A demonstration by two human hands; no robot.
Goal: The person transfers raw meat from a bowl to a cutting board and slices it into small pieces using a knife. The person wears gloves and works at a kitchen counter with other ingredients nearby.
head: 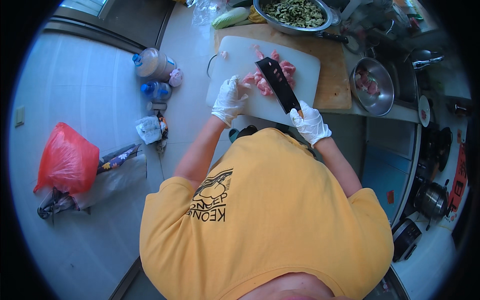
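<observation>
Both of my hands wear white gloves. A black-bladed cleaver (pixel 279 85) is in my right hand (pixel 309 123), gripped by its wooden handle near the front edge of a white cutting board (pixel 232 48). The blade points up and left over pieces of raw pink meat (pixel 264 87), with small bits stuck to it. My left hand (pixel 229 98) is at the board's left front, its fingers against a strip of meat (pixel 244 86). Whether the fingers pinch that strip is not plain. A small pale scrap (pixel 224 54) lies at the board's far left.
Beneath the white board lies a wooden board (pixel 333 86). Behind stand a metal bowl of chopped green vegetables (pixel 294 14) and a pale green vegetable (pixel 230 18). A knife's black handle (pixel 332 36) projects nearby. To the right, a steel bowl with meat (pixel 375 103) stands beside the sink (pixel 407 80).
</observation>
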